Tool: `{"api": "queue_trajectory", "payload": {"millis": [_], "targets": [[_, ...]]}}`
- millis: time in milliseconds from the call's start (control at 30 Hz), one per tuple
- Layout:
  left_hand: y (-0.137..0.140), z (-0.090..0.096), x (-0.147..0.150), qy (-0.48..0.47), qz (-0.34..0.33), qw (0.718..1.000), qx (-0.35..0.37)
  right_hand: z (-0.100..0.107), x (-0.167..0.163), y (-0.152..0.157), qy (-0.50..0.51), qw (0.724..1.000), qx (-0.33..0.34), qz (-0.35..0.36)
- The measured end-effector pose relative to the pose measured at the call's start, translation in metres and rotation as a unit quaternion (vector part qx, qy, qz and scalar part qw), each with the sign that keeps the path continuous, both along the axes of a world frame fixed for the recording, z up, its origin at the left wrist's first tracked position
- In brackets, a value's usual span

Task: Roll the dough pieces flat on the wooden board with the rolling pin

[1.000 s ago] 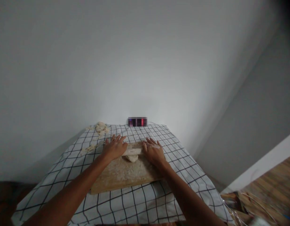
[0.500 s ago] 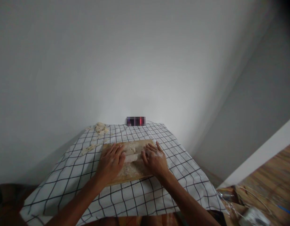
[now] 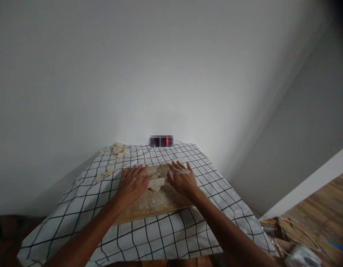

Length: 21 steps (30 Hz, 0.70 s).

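Observation:
A floured wooden board [image 3: 157, 204] lies on the checked cloth. Across it runs a pale, flour-dusted rolling pin [image 3: 157, 182], its ends hidden under my hands. A small piece of dough [image 3: 155, 189] shows from beneath the pin on the near side, with a bit more on the far side. My left hand [image 3: 134, 182] rests palm down over the pin's left end, fingers stretched forward. Over the right end lies my right hand [image 3: 182, 179], also flat, its fingers spread and dusted with flour.
Dough scraps [image 3: 119, 149] lie at the table's far left, and flattened strips [image 3: 104, 175] left of the board. A blurred-out dark object [image 3: 161, 141] stands against the white wall [image 3: 165, 74]. The checked tablecloth [image 3: 171, 237] covers the table. Clutter [image 3: 302, 256] sits on the floor at right.
Both hands have moved forward, away from me, with the rolling pin. Dough now shows on the pin's near side, where before it showed mostly on the far side.

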<state>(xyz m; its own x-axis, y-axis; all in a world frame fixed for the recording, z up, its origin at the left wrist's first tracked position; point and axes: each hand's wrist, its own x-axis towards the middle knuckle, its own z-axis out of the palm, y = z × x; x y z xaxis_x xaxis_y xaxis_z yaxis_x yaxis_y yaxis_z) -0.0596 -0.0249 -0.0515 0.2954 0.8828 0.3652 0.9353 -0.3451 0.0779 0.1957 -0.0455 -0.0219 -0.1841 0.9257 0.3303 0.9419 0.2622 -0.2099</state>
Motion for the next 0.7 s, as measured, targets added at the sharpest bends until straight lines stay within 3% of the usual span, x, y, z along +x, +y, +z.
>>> {"api": "queue_trajectory", "payload": {"millis": [233, 367, 500, 700], "targets": [[0.050, 0.030, 0.003, 0.029, 0.023, 0.992, -0.122, 0.010, -0.001, 0.050, -0.014, 0.991, -0.132, -0.020], [0.061, 0.040, 0.009, 0.033, 0.036, 0.988, -0.144, 0.016, -0.001, 0.067, 0.001, 0.982, -0.188, -0.022], [0.055, 0.034, 0.011, 0.009, 0.043, 0.993, -0.106, 0.017, -0.002, 0.058, 0.004, 0.984, -0.176, -0.030], [0.019, 0.011, 0.006, -0.002, -0.007, 0.999, 0.048, 0.006, -0.001, 0.011, -0.012, 0.997, -0.073, -0.028]]}}
